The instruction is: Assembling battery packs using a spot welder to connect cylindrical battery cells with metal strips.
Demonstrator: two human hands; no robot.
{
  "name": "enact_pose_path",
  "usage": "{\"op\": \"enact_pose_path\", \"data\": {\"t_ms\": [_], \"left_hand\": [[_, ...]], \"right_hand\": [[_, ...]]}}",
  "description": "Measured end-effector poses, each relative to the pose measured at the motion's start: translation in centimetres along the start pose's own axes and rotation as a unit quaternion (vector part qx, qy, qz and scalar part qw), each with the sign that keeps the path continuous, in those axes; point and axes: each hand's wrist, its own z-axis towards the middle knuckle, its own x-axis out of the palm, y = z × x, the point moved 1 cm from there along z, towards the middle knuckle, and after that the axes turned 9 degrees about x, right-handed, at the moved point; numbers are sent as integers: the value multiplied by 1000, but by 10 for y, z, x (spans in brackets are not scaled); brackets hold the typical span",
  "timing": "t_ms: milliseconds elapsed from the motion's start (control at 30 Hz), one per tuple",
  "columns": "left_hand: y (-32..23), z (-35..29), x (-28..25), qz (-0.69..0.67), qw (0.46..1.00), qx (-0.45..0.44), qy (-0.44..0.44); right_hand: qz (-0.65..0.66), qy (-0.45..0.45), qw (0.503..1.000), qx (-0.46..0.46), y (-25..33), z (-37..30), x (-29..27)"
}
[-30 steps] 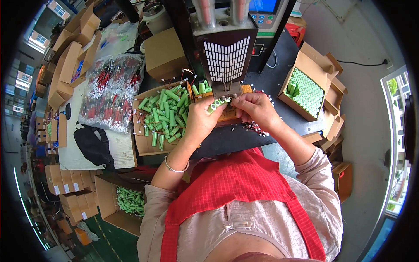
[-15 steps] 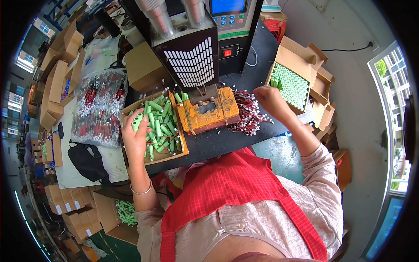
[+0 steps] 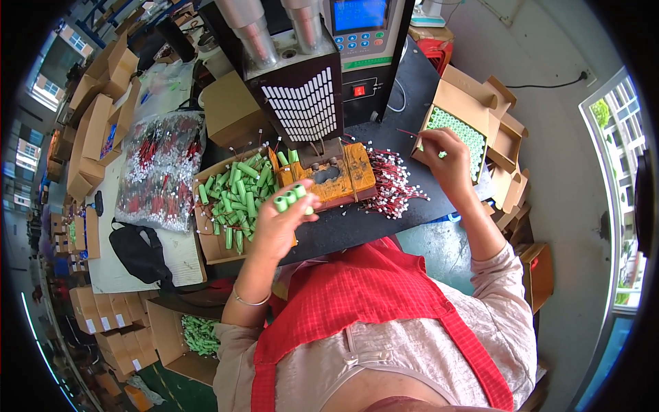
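Observation:
Several green cylindrical battery cells (image 3: 291, 198) are held in my left hand (image 3: 274, 230), with their ends facing up. That hand is just in front of an orange-yellow taped fixture block (image 3: 357, 165), which sits under the welding machine's head (image 3: 298, 96). My right hand (image 3: 449, 165) is pinched at the near left edge of a carton (image 3: 473, 79) packed with upright green cells (image 3: 456, 130). A thin red wire (image 3: 406, 131) and bits of green show at its fingers; how they are held is partly hidden. A pile of red-and-black wire leads with white connectors (image 3: 391, 182) lies between the block and this hand.
An open box (image 3: 216, 257) of loose wired green cells (image 3: 237, 192) stands left of the block. Further left are clear bags of wire leads (image 3: 161, 165) and a black pouch (image 3: 141, 254). The machine's control unit (image 3: 364, 55) rises behind. Cartons (image 3: 185, 357) stand at lower left.
My left hand, still holding green cells, has moved right from the box of loose cells to the front of the block. My right hand has shifted right and nearer to the carton, with a red wire now showing.

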Motion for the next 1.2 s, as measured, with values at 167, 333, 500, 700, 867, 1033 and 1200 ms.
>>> {"op": "enact_pose_path", "data": {"t_ms": [167,333,500,700,867,1033,1200], "left_hand": [[18,6,34,-98,995,-35,-7],[24,11,42,-119,992,-17,-23],[28,10,43,-73,997,7,-34],[26,9,46,-83,996,18,-22],[14,22,28,122,982,139,-30],[14,35,16,408,850,333,-10],[13,40,18,432,843,320,-1]], "right_hand": [[150,31,982,110,12,-30,-4],[277,148,934,168,13,-68,8],[95,230,969,-7,28,-70,22],[247,336,874,249,48,-55,53],[234,314,885,252,46,-42,64],[226,346,880,234,54,-23,72],[210,365,859,291,57,-14,75]]}}
